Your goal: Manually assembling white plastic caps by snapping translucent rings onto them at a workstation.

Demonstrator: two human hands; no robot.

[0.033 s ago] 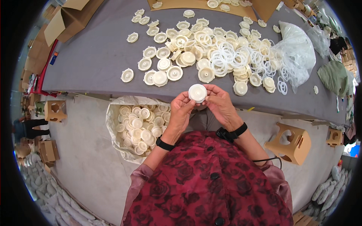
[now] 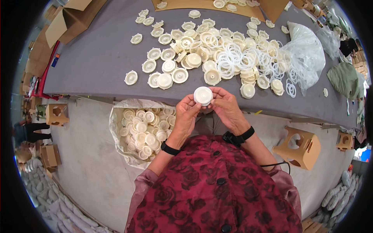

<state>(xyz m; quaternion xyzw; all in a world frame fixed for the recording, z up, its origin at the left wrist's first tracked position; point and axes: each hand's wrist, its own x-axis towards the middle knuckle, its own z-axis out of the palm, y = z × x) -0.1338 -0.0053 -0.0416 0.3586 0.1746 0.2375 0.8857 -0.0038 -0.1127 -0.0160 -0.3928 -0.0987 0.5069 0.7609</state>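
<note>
Between both hands, at the table's front edge, I hold a round cream plastic cap (image 2: 203, 96) with its flat face up. My left hand (image 2: 186, 112) pinches its left rim between thumb and fingers. My right hand (image 2: 226, 106) grips the right rim the same way. Just beyond lie many loose cream caps (image 2: 180, 75), some showing a hollow side with a central stub. Thin translucent white rings (image 2: 229, 62) are heaped over the caps at the middle and right. A clear plastic bag (image 2: 305, 56) lies at the rings' right end.
Below the table edge, left of my arms, stands a white woven sack (image 2: 116, 120) full of similar caps. A cardboard box (image 2: 74, 21) sits at the table's far left, another (image 2: 272, 9) at the back. Brown stools (image 2: 297, 147) stand on the floor at both sides.
</note>
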